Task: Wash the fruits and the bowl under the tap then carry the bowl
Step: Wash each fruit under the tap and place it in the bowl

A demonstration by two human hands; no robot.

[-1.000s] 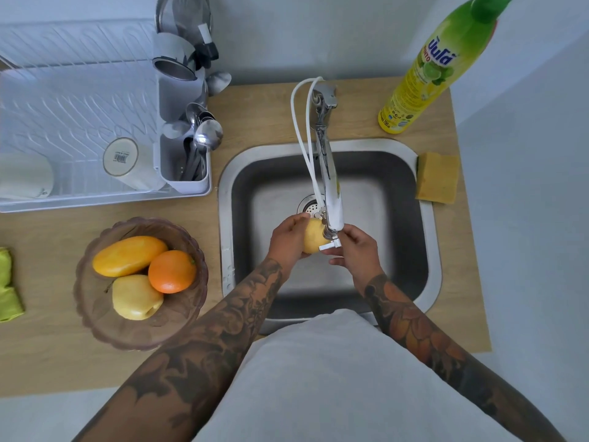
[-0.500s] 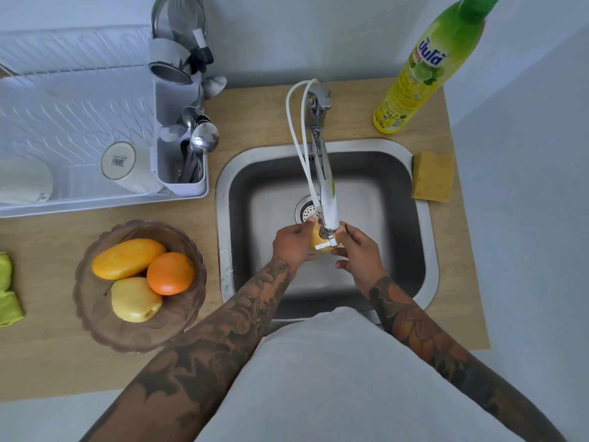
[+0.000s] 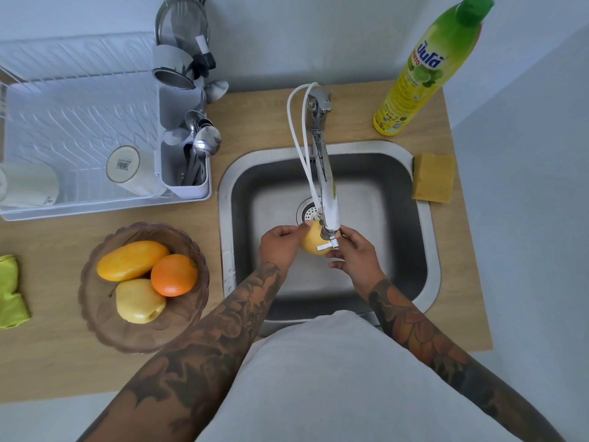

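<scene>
Now both hands (image 3: 280,247) (image 3: 353,255) cup a smooth round yellow fruit (image 3: 311,242) — beneath the chrome tap (image 3: 325,183).

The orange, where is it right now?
In the head view the orange sits in the brown glass bowl on the wooden counter, left of the sink, touching the mango and a yellow apple.

A sink (image 3: 427,218) sits in the surface (image 3: 63,362); a bowl (image 3: 108,320) of fruits (image 3: 173,275) lies left of it, a dish rack (image 3: 79,122) behind the bowl, a sponge (image 3: 433,178) right.
</scene>
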